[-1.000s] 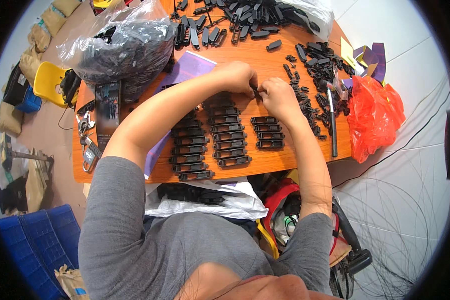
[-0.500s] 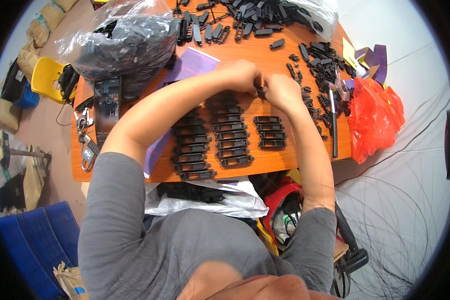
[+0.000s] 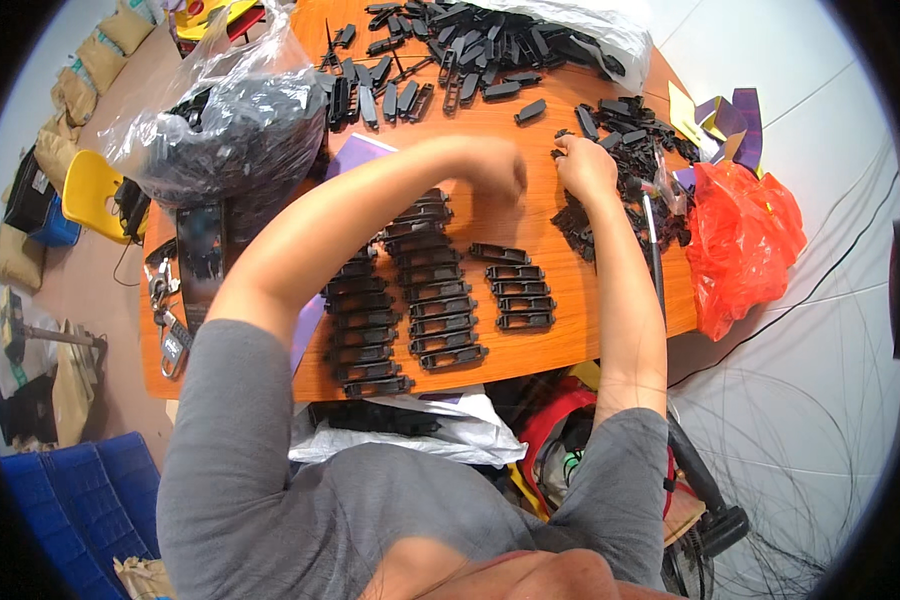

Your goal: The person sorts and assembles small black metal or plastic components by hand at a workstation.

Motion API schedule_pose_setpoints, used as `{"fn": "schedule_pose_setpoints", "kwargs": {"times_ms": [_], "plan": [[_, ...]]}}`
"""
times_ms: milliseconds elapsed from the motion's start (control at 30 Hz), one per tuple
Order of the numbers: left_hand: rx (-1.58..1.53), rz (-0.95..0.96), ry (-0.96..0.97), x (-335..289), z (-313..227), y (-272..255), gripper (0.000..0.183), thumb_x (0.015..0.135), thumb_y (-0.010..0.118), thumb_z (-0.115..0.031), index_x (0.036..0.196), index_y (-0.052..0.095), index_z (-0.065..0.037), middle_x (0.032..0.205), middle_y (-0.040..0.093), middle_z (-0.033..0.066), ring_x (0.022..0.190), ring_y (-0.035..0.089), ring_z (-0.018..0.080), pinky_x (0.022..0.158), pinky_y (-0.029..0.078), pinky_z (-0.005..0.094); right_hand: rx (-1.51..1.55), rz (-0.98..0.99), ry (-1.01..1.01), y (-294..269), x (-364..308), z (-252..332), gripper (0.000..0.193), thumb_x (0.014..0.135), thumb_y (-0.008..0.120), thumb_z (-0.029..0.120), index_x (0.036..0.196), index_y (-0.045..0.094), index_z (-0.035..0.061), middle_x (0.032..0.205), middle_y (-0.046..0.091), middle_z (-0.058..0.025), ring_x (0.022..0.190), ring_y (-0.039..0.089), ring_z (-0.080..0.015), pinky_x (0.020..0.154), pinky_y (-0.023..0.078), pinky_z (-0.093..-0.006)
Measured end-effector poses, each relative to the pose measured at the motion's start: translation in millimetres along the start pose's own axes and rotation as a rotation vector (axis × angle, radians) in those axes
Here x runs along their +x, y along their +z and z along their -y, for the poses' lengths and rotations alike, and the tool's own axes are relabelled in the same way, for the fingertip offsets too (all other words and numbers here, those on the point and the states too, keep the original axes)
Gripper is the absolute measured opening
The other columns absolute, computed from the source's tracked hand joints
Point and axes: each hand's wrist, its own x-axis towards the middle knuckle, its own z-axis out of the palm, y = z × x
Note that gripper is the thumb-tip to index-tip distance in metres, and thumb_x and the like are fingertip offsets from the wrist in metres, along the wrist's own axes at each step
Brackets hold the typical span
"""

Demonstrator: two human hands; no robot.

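Observation:
Over the middle of the table, my left hand [image 3: 497, 172] is smeared by motion, and its fingers cannot be made out. My right hand [image 3: 586, 168] has its fingertips drawn together at the edge of a pile of small black plastic parts [image 3: 625, 140]; whatever lies between them is too small to tell. Below my hands, long black plastic frames lie in three columns: a left column [image 3: 370, 345], a middle column [image 3: 440, 300] and a shorter right column [image 3: 523, 300]. At the top of the right column, one frame [image 3: 500, 253] sits slightly askew.
Black plastic pieces [image 3: 480, 50] are heaped at the far side. A clear bag of black parts [image 3: 230, 130] stands at the left, near a phone [image 3: 201, 255] and keys with a padlock [image 3: 174, 345]. A red plastic bag [image 3: 745, 240] and a black-handled tool [image 3: 655, 240] lie at the right.
My hands, together before, have parted; the right has moved to the small parts. One more black frame now lies at the top of the right column. The whole view has shifted slightly.

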Motion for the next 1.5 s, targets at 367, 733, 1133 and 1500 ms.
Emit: {"fn": "schedule_pose_setpoints", "kwargs": {"times_ms": [367,733,1133,1500], "plan": [[0.331,-0.585,-0.146,83,9,-21,0.031,0.085,0.056,-0.012,0.113,0.068,-0.01,0.11,0.068,0.0166,0.101,0.064,0.0342,0.086,0.052,0.043,1.305,0.061,0.195,-18,-72,-14,0.037,0.09,0.06,0.006,0.125,0.054,-0.0015,0.096,0.06,-0.0045,0.076,0.062,-0.0112,0.057,0.052,-0.0225],[0.148,-0.593,-0.253,71,-28,16,0.033,0.089,0.06,-0.035,0.103,0.072,-0.008,0.105,0.07,0.0156,0.1,0.067,0.0304,0.084,0.054,0.0439,1.641,0.054,0.229,-22,-96,11,0.017,0.085,0.072,0.008,0.091,0.057,0.0037,0.08,0.064,-0.0044,0.071,0.064,-0.0108,0.056,0.053,-0.0222],[0.064,-0.249,0.016,-9,18,3,0.026,0.085,0.067,-0.021,0.105,0.071,-0.006,0.092,0.072,0.0136,0.086,0.068,0.0285,0.078,0.051,0.038,1.448,0.065,0.253,-19,-111,11,0.021,0.096,0.058,0.015,0.107,0.056,-0.0033,0.083,0.063,-0.0078,0.064,0.059,-0.0095,0.049,0.049,-0.0226],[0.255,-0.245,0.122,-40,32,8,0.033,0.079,0.073,-0.025,0.106,0.072,-0.006,0.098,0.07,0.0134,0.092,0.066,0.0302,0.081,0.051,0.0391,1.069,0.306,0.186,-18,-70,52,0.011,0.088,0.063,0.008,0.091,0.067,-0.002,0.077,0.065,-0.0051,0.064,0.058,-0.0092,0.055,0.047,-0.0225]]}}
